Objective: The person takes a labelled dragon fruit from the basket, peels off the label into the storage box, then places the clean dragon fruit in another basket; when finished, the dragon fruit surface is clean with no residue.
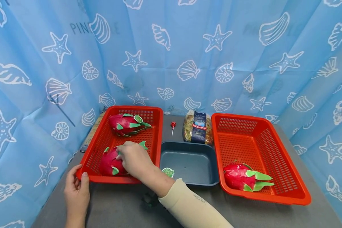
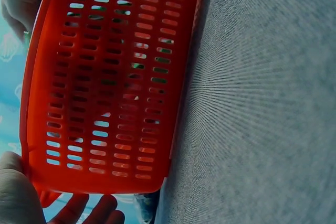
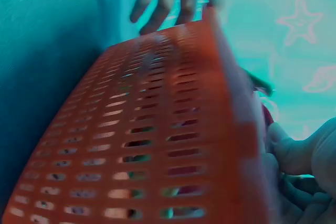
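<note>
Hands: two. Baskets: two, both red. Dragon fruits: three. At far left, the left hand [image 1: 78, 190] holds the near left corner of the left basket [image 1: 161, 129], thumb and fingers on either side of it. This basket contains two fruits: the far fruit [image 1: 124, 124], bearing one round sticker [image 1: 138, 118], and the near fruit [image 1: 109, 163]. The right hand [image 1: 135, 158] reaches in from above, curled fingers gripping the near fruit, which lies along the front wall. Next, one lollipop [image 1: 173, 124] lies behind one grey tray [image 1: 193, 167]; one green label [image 1: 168, 172] shows at the tray's near left corner. One pasta bag [image 1: 199, 126] stands behind the tray, just beside the right basket [image 1: 237, 145]. That basket contains one fruit, the third fruit [image 1: 239, 177], near its front left corner.
</note>
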A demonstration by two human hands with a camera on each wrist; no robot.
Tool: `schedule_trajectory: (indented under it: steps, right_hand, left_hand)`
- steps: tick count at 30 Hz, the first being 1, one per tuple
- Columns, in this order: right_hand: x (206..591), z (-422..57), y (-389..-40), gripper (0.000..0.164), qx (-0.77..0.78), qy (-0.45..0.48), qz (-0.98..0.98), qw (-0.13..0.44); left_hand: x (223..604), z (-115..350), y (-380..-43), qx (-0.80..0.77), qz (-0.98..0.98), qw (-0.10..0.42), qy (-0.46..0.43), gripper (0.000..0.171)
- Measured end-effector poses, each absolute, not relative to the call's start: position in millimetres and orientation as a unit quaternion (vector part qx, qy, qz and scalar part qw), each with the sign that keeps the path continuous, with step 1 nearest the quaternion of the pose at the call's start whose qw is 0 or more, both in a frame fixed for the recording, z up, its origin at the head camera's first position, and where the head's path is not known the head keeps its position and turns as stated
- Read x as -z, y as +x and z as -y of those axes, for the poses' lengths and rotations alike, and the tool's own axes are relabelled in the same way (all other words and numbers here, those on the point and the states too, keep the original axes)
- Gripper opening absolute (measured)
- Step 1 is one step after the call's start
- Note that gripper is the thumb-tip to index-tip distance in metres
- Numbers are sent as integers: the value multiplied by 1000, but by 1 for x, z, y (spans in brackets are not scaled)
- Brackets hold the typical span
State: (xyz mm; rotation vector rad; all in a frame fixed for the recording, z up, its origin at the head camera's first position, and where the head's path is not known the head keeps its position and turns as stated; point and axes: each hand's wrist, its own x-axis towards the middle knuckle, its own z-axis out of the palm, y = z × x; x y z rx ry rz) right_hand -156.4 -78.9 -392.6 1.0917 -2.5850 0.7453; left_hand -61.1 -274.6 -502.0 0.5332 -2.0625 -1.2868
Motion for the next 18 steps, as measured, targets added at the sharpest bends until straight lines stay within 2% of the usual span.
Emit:
schedule_trajectory:
  steps: [5,10,18]
  right_hand:
    - [375,62,-147,22,-335,362,856,157]
    - [354,39,-135,18,-395,359,820,206]
    - [329,-16,-107,18,-456,321,801,216]
  left_hand:
    - [502,275,-60,485,785,331,196,40]
    - [503,277,-60,491,776,349,187,40]
    - [500,276,-61,503,774,334,191,41]
